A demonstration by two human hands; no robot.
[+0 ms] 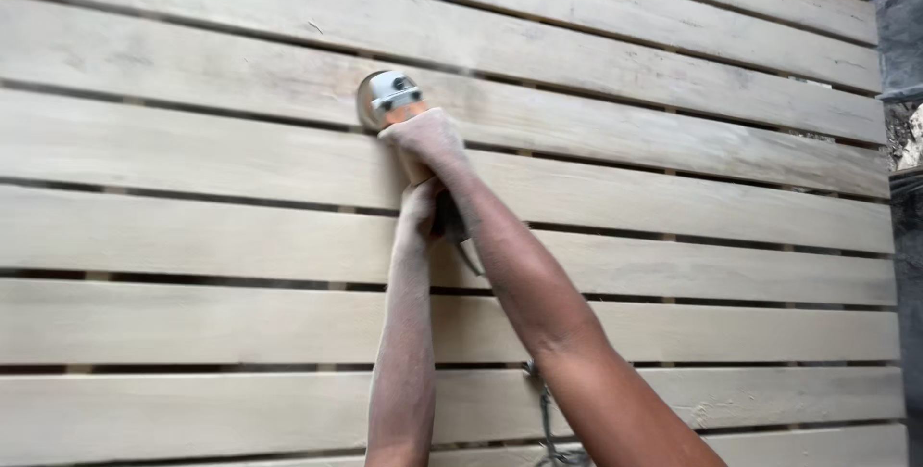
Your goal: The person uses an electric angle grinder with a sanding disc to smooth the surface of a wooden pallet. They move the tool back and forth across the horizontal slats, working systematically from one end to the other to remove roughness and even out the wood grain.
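While fine dust coats both forearms, the right hand is clamped around the front of a small orange-and-silver handheld power sander pressed against the pale horizontal wooden slat wall, the left hand gripping its rear just below, its dark cord dangling beneath.

Grinder against a slatted wooden wall, both arms reaching up from below.

The angle grinder rests on a plank of the slatted wall, left of centre. The right hand sits just below the grinder's head, wrapped on its body; the left hand lies lower still, under the right. A cord hangs down between the forearms. A dark post stands at the wall's right edge.
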